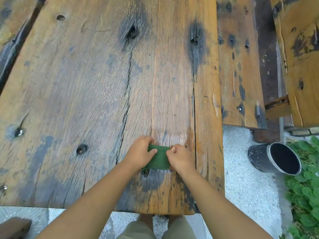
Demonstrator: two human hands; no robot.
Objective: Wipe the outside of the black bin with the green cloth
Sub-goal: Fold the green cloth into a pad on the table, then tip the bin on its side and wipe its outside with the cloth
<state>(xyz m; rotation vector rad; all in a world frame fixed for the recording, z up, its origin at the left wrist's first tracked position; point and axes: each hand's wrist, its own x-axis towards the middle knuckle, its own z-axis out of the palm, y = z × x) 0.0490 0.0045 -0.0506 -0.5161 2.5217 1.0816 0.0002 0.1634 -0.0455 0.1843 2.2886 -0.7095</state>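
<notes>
Both hands are on the green cloth (158,158), low centre of the frame, on the wooden table (86,83). The left hand (140,153) has its fingers curled over the cloth's left edge with the thumb lying across the top, and the right hand (180,158) pinches the right edge in a curled fist. The cloth looks pulled flat between them, probably being folded or straightened into a usable pad before wiping; which of the two can't be told. The black bin (274,158) is not on the table: it sits at right of the frame on the pale gravel ground (245,187), well apart from the hands, tipped so its silver-rimmed mouth faces the camera, beside green leafy plants (305,187). Its outer wall shows pale specks, likely the dirt to clean. No wiping has begun; the bin is untouched. Next would be carrying the cloth over to the bin, and one hand will likely need to steady the tilted bin. A bench plank (240,66) lies in the upper right.
</notes>
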